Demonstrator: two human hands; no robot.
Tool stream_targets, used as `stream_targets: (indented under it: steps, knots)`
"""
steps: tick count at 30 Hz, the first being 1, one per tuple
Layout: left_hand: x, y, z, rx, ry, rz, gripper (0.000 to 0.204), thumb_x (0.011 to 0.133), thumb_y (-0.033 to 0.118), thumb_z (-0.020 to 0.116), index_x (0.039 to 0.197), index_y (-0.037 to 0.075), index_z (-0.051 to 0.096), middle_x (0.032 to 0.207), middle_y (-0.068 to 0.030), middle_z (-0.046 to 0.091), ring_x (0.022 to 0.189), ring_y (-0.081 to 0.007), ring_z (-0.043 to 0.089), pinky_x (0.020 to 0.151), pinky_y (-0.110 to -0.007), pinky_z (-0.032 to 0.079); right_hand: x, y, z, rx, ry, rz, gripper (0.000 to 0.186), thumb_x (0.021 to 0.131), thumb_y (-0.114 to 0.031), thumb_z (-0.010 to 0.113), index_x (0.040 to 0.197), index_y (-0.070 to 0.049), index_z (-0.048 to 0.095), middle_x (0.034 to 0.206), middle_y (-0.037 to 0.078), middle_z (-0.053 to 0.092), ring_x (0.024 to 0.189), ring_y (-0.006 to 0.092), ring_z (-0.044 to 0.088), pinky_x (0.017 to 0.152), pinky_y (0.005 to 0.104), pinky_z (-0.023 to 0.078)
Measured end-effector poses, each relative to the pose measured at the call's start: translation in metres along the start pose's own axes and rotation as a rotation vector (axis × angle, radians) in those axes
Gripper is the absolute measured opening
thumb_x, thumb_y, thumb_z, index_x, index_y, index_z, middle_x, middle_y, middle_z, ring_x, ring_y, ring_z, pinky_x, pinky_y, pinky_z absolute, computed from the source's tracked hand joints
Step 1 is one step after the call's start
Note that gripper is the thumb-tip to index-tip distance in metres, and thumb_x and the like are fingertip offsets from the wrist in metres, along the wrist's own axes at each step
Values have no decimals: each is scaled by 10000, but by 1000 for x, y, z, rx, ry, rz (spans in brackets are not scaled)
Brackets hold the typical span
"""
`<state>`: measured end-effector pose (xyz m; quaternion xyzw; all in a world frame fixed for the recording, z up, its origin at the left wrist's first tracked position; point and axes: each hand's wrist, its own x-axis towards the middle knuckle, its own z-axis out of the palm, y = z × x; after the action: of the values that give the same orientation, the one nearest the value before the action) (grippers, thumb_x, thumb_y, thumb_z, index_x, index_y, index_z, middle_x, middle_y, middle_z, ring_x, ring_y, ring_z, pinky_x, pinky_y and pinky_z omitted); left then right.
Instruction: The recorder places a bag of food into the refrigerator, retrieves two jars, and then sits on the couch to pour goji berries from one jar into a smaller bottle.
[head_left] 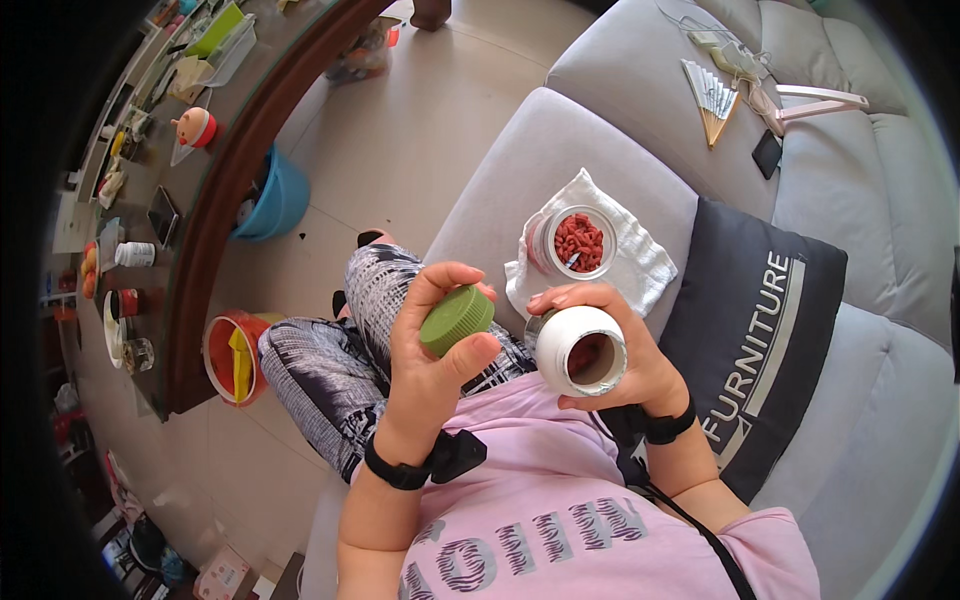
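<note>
My left hand (413,365) is closed around a green ribbed screw cap (457,320), held between thumb and fingers above my lap. Beside it, my right hand (642,345) grips a white bottle (552,352) that is tilted with its uncapped mouth toward me. Something dark reddish shows inside the mouth, too shaded to make out well. Just beyond my hands, an uncovered clear jar (537,248) full of small red dried berries (578,243) stands on a folded white cloth (640,265) on the sofa seat. Cap and bottle are apart.
A dark cushion (740,310) leans on the grey sofa (500,180) at my right. Farther back lie a folding fan (711,98) and a black phone (767,154). At left are a cluttered glass-topped table (190,180), a blue bin (283,195) and a red bucket (213,358).
</note>
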<state>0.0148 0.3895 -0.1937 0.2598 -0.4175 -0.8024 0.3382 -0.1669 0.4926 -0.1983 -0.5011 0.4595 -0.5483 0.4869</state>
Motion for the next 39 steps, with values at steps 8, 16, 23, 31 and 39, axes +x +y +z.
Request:
stream_targets:
  steps: [8, 16, 23, 31, 39]
  knots:
    - [7, -26, -4, 100, 46, -199, 412, 756, 117, 737, 1096, 44, 516, 966, -6, 514, 851, -72, 522, 749, -199, 451, -15, -19, -32, -76, 320, 254, 954, 530, -244, 897, 1275, -57, 331, 1154, 77, 501, 1121, 180, 454, 975, 305, 342]
    - [15, -102, -35, 541, 108, -101, 346, 779, 134, 728, 1054, 53, 535, 925, 0, 543, 845, -73, 524, 734, -212, 454, -18, -24, -63, -191, 416, 622, 737, 755, -371, 739, 1270, -18, 348, 1079, 93, 535, 985, 150, 523, 829, 288, 443]
    - [16, -96, -37, 565, 143, -31, 372, 743, 183, 759, 1018, 33, 558, 973, -29, 515, 875, -107, 525, 780, -242, 454, -17, -21, -73, -243, 195, 636, 660, 749, -206, 607, 1301, -29, 292, 1100, 107, 467, 1047, 177, 473, 904, 286, 387]
    - [15, -95, -39, 580, 146, -34, 404, 707, 225, 777, 1006, 52, 567, 985, -64, 488, 912, -165, 523, 828, -277, 446, -17, -22, -70, -149, 239, 657, 601, 755, -192, 572, 1265, -35, 295, 1124, 113, 441, 1062, 200, 459, 935, 294, 357]
    - [14, -95, -39, 545, 142, -11, 389, 717, 206, 775, 1008, 63, 561, 985, -47, 485, 925, -145, 514, 840, -267, 431, -15, -36, -59, -247, 411, 568, 405, 856, -196, 566, 1197, -34, 420, 1034, 79, 540, 937, 127, 522, 821, 255, 423]
